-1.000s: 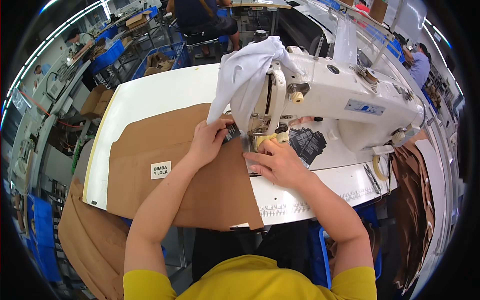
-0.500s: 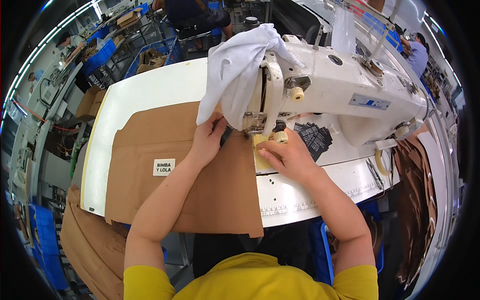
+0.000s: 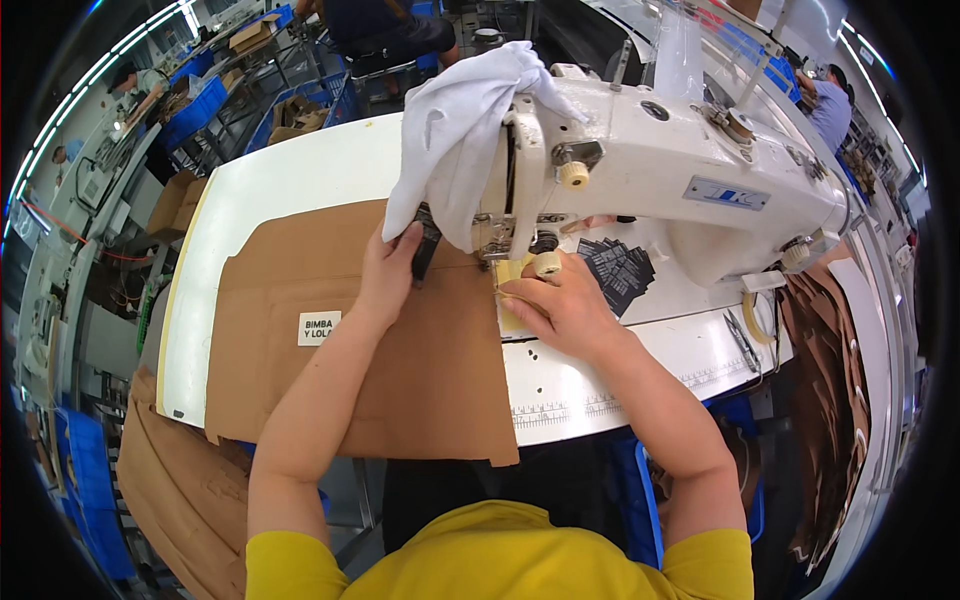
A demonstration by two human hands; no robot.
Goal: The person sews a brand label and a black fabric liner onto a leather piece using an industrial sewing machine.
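Observation:
A large brown fabric panel [image 3: 430, 390] lies flat on the white sewing table, bearing a small white patch [image 3: 320, 328] with dark lettering. Between the thumb and fingers of my left hand [image 3: 388, 270] is a black label [image 3: 427, 245], held over the panel's far part, beside the sewing machine's needle area [image 3: 493, 240]. My right hand [image 3: 565, 310] rests on the machine bed, thumb and index finger stretched toward the panel's right edge at a yellow plate [image 3: 512, 325]. Its other fingers are partly hidden by the machine's cream knob [image 3: 547, 264].
The white sewing machine [image 3: 640, 150] has a white cloth [image 3: 450, 130] draped on its head. Fanned black labels [image 3: 615, 272] lie under its arm. Thread snips [image 3: 742, 342] and a tape roll [image 3: 762, 318] lie at right. Brown pieces [image 3: 825, 400] hang beyond; a blue bin [image 3: 648, 500] stands below.
My left hand has lifted the black label off the panel beside the needle and turned it, so more of it shows. My right hand stays at the panel's edge. The whole view has shifted slightly.

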